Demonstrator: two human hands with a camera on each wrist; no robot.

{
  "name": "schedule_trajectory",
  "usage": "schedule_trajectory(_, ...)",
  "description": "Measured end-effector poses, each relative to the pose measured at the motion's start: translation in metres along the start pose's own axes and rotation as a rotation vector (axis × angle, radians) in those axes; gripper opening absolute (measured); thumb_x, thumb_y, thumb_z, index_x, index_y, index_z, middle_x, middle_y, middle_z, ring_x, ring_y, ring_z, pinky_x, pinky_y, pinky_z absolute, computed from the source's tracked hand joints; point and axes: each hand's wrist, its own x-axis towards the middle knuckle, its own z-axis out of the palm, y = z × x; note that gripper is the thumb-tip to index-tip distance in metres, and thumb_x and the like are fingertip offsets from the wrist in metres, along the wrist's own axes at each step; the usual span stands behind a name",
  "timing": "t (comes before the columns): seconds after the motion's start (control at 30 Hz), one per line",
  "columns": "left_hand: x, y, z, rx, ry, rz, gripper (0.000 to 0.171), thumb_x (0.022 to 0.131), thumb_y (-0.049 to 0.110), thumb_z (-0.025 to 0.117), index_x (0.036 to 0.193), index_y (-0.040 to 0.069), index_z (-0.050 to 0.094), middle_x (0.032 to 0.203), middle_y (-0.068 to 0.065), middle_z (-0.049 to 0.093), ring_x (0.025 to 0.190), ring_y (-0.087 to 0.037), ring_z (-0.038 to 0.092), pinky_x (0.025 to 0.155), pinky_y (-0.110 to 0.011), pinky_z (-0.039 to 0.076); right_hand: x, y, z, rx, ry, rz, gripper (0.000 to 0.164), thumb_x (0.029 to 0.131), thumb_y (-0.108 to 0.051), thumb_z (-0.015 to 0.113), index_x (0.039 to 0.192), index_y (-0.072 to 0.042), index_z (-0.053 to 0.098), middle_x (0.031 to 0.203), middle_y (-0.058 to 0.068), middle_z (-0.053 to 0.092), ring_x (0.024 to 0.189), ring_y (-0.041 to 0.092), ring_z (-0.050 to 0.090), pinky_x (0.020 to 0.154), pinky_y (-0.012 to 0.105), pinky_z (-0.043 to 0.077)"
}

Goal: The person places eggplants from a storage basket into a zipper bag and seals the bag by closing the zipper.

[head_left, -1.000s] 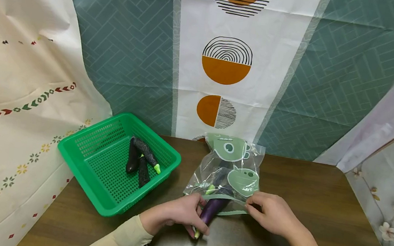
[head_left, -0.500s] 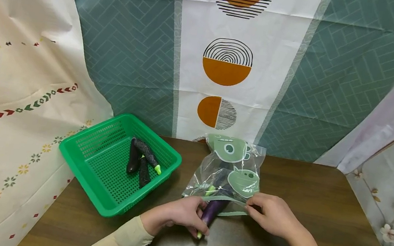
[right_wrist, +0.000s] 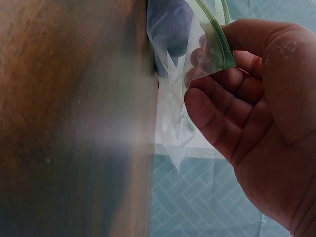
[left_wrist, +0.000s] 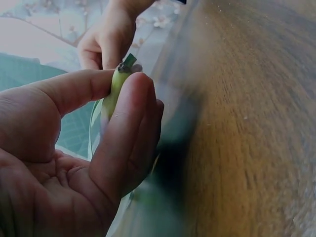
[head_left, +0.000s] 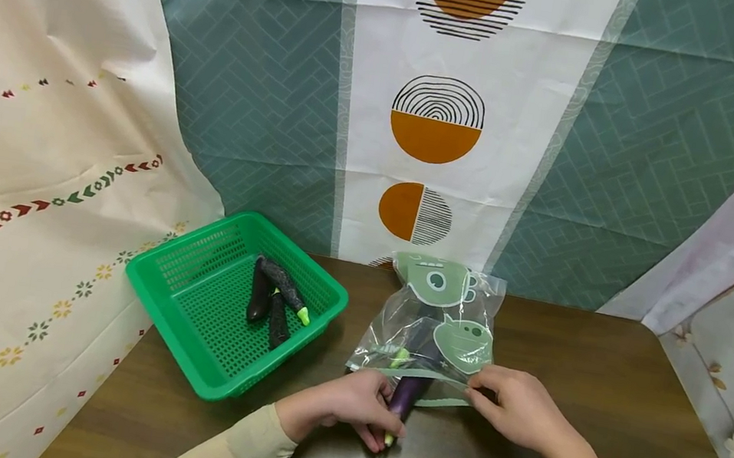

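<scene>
My left hand [head_left: 363,408] pinches the green stem end of a purple eggplant [head_left: 409,395]. The far part of this eggplant lies inside the mouth of a clear zip bag [head_left: 397,318] with green cartoon prints. In the left wrist view, the pale green tip [left_wrist: 114,91] shows between thumb and fingers. My right hand [head_left: 514,405] pinches the right corner of the bag's mouth, holding the green zip strip [right_wrist: 217,37], as the right wrist view shows. A second green stem end [head_left: 400,357] and dark purple shapes show through the plastic.
To the left stands a green perforated basket [head_left: 176,328] with several dark eggplants [head_left: 283,284] in its right half. Behind the brown wooden table [head_left: 574,349] hangs a patterned cloth [head_left: 253,90]. A pale embroidered cloth [head_left: 48,218] slopes along the left side.
The eggplant has slid slightly farther into the bag, with my left hand following closer to the mouth. My right hand keeps its grip on the corner. The head view has turned a little left.
</scene>
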Motion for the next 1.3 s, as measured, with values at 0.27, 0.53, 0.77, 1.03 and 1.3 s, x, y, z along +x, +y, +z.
schedule_trajectory(0.27, 0.0033, -0.002, 0.0012, -0.002, 0.011, -0.019, 0.018, 0.095, 0.008, 0.082, 0.089, -0.002, 0.068, 0.068, -0.018, 0.073, 0.054, -0.019, 0.071, 0.051, -0.028, 0.061, -0.0023, 0.0006, 0.0016, 0.018, -0.009, 0.023, 0.021, 0.097, -0.013, 0.085, 0.095, -0.032, 0.077, 0.089, -0.026, 0.063, 0.078, -0.004, 0.057, 0.07, 0.031, 0.057)
schedule_trajectory(0.53, 0.0065, -0.0052, 0.0017, -0.011, -0.011, -0.014, 0.024, 0.104, 0.014, 0.074, 0.094, -0.007, 0.073, 0.076, -0.02, 0.077, 0.055, -0.018, 0.072, 0.052, -0.028, 0.061, -0.0043, -0.001, 0.0012, 0.013, -0.009, 0.02, 0.02, 0.096, -0.014, 0.085, 0.095, -0.032, 0.077, 0.089, -0.026, 0.064, 0.078, -0.004, 0.057, 0.07, 0.032, 0.058)
schedule_trajectory(0.77, 0.0067, -0.0047, 0.0035, 0.018, 0.007, -0.018, 0.036, 0.107, 0.023, 0.073, 0.086, -0.007, 0.07, 0.073, -0.022, 0.076, 0.052, -0.018, 0.072, 0.048, -0.03, 0.061, -0.0041, -0.0006, 0.0013, 0.011, -0.01, 0.019, 0.02, 0.096, -0.014, 0.085, 0.094, -0.032, 0.077, 0.089, -0.026, 0.064, 0.078, -0.004, 0.058, 0.07, 0.032, 0.058)
schedule_trajectory(1.03, 0.0069, -0.006, 0.0035, 0.058, 0.041, -0.018, 0.052, 0.109, 0.034, 0.07, 0.083, -0.011, 0.071, 0.068, -0.023, 0.074, 0.047, -0.018, 0.069, 0.044, -0.033, 0.059, -0.0016, -0.0001, 0.0021, 0.006, 0.0, 0.001, 0.02, 0.096, -0.012, 0.085, 0.094, -0.031, 0.078, 0.089, -0.026, 0.065, 0.079, -0.003, 0.059, 0.07, 0.032, 0.058)
schedule_trajectory(1.3, 0.0086, -0.0081, 0.001, 0.028, 0.031, 0.006, 0.048, 0.107, 0.032, 0.072, 0.08, -0.007, 0.073, 0.07, -0.021, 0.075, 0.05, -0.018, 0.071, 0.046, -0.031, 0.059, 0.0, -0.0006, 0.0029, -0.003, -0.006, -0.001, 0.019, 0.096, -0.013, 0.085, 0.094, -0.031, 0.078, 0.089, -0.026, 0.065, 0.079, -0.002, 0.059, 0.07, 0.032, 0.057)
